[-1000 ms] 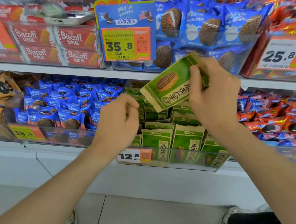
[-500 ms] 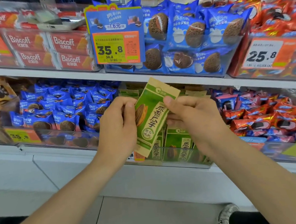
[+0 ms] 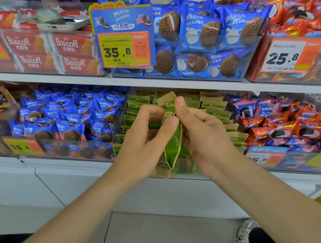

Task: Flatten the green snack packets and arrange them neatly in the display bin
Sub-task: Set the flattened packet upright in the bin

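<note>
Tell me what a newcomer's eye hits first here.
Dead centre, the left hand and right hand pinch one green packet, turned nearly edge-on in front of the matching packets stocked behind it. Above them, the big yellow-and-orange 35.8 price tag stands out beside the large blue cookie packs.
</note>
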A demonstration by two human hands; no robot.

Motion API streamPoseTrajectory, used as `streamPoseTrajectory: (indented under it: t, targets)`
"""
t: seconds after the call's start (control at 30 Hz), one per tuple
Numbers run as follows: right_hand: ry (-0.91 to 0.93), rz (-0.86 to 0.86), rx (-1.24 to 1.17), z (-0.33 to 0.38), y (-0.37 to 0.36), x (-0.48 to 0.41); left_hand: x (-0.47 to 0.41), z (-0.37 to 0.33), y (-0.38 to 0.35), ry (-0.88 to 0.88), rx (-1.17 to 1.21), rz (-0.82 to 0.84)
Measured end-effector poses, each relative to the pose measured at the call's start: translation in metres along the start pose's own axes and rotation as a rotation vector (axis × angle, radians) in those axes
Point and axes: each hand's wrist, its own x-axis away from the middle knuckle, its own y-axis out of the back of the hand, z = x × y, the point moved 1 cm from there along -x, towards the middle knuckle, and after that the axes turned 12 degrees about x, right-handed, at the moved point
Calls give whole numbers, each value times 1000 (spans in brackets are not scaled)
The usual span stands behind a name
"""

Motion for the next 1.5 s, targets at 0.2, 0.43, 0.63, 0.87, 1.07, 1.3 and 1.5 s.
streamPoseTrajectory:
  t: [0.2,0.43,0.63,0.87,1.07,1.3,1.5]
  targets:
    - [270,6,229,3,0,0,1,2,0,-40,-8,-96]
    - [415,-29,506,2,-7,1,2,-9,-1,-105,-36,-79]
    - [341,-64,415,0,-9,1,-4,-10,2,-86,9,-43]
    - [357,86,712,7,-3,4,-6,-1,7,-99,8,-108]
    - [458,52,826,10,-4,11,-2,-1,5,-73,41,-66]
    - [546,-83,686,8,4,1,0,-14,5,-58,-15,62]
    - [571,-83,715,9,5,0,2,-17,7,-76,-55,73]
